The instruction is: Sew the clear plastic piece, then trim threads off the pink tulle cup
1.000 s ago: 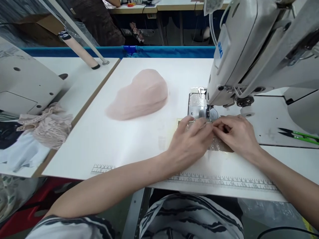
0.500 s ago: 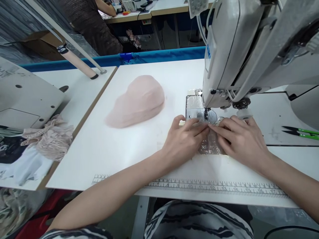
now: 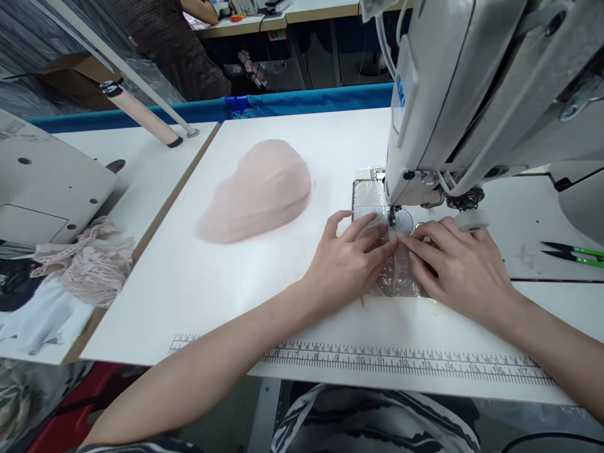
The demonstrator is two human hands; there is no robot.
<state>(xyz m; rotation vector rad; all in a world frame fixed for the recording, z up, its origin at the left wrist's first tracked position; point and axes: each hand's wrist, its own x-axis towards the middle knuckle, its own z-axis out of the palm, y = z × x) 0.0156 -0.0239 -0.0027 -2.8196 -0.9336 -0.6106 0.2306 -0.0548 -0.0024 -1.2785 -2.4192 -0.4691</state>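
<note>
On the bed of a white sewing machine (image 3: 427,94), both of my hands work close to the needle and presser foot (image 3: 391,216). My left hand (image 3: 352,261) lies left of the foot with its fingers spread, the fingertips down on the metal needle plate (image 3: 365,195). Just right of the foot, my right hand (image 3: 455,264) has its thumb and index finger closed together, the tips nearly meeting the left ones. Anything between them is too small or covered to name. Clear plastic film (image 3: 401,277) lies on the bed beneath the hands.
A pale pink piece of sheer fabric (image 3: 264,195) lies on the white table left of my hands. Green-handled thread snips (image 3: 578,251) rest at the right. A printed ruler (image 3: 377,358) runs along the front edge. Lace garments (image 3: 94,264) lie far left; a person (image 3: 174,47) stands behind.
My left fingers have spread and lifted slightly near the foot. The right hand stays almost where it was. The whole view has shifted a little; the pink fabric lies still.
</note>
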